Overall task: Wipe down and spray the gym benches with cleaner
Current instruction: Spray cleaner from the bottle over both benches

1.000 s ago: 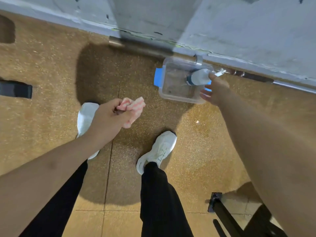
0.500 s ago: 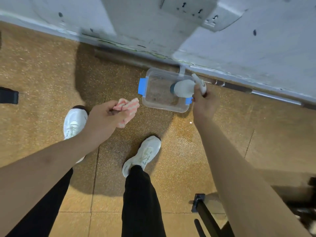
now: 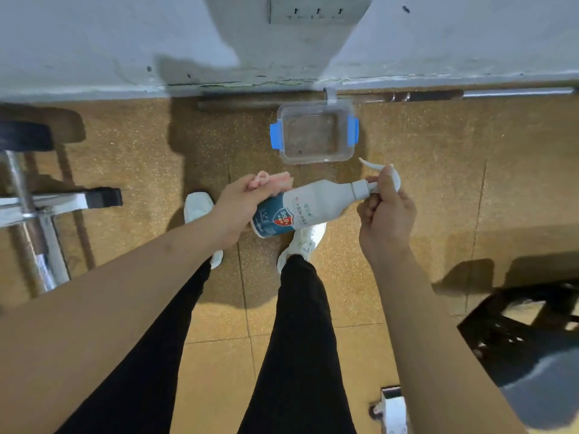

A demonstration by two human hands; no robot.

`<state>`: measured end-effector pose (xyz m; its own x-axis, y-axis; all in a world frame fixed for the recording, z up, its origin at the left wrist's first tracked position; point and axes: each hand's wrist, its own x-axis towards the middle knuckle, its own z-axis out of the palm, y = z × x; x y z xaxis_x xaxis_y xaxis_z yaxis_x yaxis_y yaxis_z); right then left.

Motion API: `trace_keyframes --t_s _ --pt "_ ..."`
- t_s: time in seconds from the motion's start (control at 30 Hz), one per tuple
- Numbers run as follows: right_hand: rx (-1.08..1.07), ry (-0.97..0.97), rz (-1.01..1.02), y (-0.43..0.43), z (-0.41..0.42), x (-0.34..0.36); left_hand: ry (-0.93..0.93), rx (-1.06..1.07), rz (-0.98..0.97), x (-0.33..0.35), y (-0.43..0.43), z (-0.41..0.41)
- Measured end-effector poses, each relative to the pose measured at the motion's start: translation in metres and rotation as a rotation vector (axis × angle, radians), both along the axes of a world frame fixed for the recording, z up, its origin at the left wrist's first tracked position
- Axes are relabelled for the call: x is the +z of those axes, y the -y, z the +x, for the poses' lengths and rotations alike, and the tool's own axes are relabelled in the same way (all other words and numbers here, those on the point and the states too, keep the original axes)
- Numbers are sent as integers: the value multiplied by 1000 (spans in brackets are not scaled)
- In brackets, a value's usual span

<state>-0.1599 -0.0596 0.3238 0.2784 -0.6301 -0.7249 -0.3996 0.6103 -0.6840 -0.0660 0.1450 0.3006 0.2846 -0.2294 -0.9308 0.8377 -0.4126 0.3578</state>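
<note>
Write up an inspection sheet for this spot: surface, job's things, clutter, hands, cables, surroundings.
Surface: floor, tan and speckled, with tile seams.
Job's things: spray bottle held sideways above the floor, label up; pink cloth bunched up.
Clutter: clear tub with blue clips, open and empty, close to the wall.
Hands: left hand holds the pink cloth against the bottle's base end; right hand grips the bottle at its trigger end.
Cables: nothing seen.
Surroundings: socket strip on the wall; metal bar along its foot; metal frame at left; black frame at right.
</note>
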Motion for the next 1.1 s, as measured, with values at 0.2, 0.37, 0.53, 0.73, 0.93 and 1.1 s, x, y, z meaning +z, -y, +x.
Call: trace_keyframes --t_s 0.2,0.37,0.53,0.73,0.93,1.1 --pt "-241 -15 23 -26 -34 79 -38 -327 -157 73 -28 -39" --pt "-518 -62 46 -31 -81 168 248 -768 -281 161 -33 -57" --pt "-666 9 61 -30 -130 245 498 -925 -287 250 -15 -76" --pt "-708 311 39 -16 -178 310 559 -988 -368 330 45 -115" --pt "-760 358 104 34 -255 351 621 -1064 -480 383 115 -181" --pt "-943 428 201 77 -318 369 624 -1177 -624 416 176 -233"
